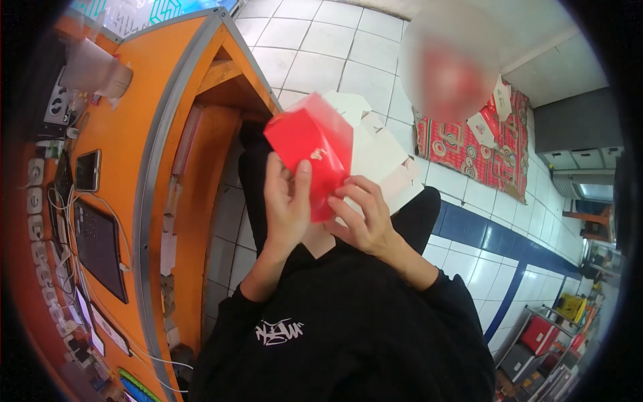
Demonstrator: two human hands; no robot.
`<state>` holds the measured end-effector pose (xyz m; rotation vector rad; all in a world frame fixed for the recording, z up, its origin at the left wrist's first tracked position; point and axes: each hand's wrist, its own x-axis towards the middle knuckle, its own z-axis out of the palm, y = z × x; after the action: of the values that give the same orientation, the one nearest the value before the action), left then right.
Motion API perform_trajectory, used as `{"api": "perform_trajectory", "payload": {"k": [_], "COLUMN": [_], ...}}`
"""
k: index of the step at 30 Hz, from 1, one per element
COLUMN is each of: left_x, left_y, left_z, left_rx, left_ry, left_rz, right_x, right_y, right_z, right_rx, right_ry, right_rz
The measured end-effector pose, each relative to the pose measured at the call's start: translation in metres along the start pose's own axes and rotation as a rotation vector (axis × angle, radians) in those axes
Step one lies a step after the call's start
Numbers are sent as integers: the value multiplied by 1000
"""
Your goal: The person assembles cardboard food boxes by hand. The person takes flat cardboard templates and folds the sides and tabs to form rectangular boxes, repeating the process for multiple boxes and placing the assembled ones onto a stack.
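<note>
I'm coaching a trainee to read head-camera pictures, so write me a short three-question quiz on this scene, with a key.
1. Choose one: what is the main colour of the cardboard pieces showing behind the red carton?
(a) blue
(b) white
(c) green

2. True or false: the left hand and the right hand both touch the red carton.

3. Short answer: on what piece of furniture does the phone lie?

Key:
1. b, white
2. True
3. The orange desk, on the person's left
</note>
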<state>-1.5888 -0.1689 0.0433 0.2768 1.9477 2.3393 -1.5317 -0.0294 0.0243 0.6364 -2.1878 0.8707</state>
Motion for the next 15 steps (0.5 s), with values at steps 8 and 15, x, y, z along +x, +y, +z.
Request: {"api": "perform_trajectory", "payload": {"k": [8,15], "left_x": [-12,-19], "left_y": [2,-9], "left_z": [11,-5], "left_rx": [-304,-110], "left_ry": [48,-158], "left_rz": [-52,170], "right_x": [28,27], "right_y": [-12,-2], "right_z": [-20,-43], "right_rx": [-116,24], "right_ry": [24,-228], "right_rz": [-63,27]}}
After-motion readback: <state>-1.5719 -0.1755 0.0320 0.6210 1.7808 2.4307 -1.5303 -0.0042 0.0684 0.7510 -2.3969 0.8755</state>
